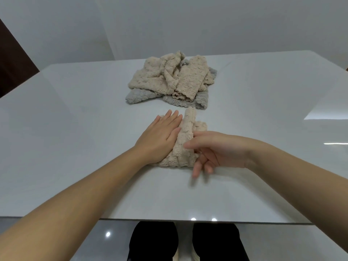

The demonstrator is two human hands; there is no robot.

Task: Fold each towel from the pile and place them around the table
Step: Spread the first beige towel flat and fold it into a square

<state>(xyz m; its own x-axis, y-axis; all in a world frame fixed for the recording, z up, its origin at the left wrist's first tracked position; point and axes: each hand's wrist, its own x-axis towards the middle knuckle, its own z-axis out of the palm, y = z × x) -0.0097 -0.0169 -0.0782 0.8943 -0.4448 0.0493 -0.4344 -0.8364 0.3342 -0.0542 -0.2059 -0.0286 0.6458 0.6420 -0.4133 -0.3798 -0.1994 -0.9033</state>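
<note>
at the bottom of the frame, two legs in black (154, 242) stand on a glossy floor (105, 242) below the near edge of the pale grey desk (75, 129). both bare forearms reach up from the lower corners to a beige towel (185, 132) lying just below the middle of the frame, partly folded, with a raised ridge running up its centre. the left hand (160, 136) lies flat on the towel's left part, fingers straight and together, pressing it down. the right hand (211, 149) is at the towel's right side, blurred, its lower fingers spread and hanging toward the desk; thumb and forefinger are at the ridge, but i cannot tell if they pinch it. farther up, above centre, sits the pile (169, 80) of crumpled beige and grey towels, apart from the folded one. behind it is a pale wall (169, 25).
</note>
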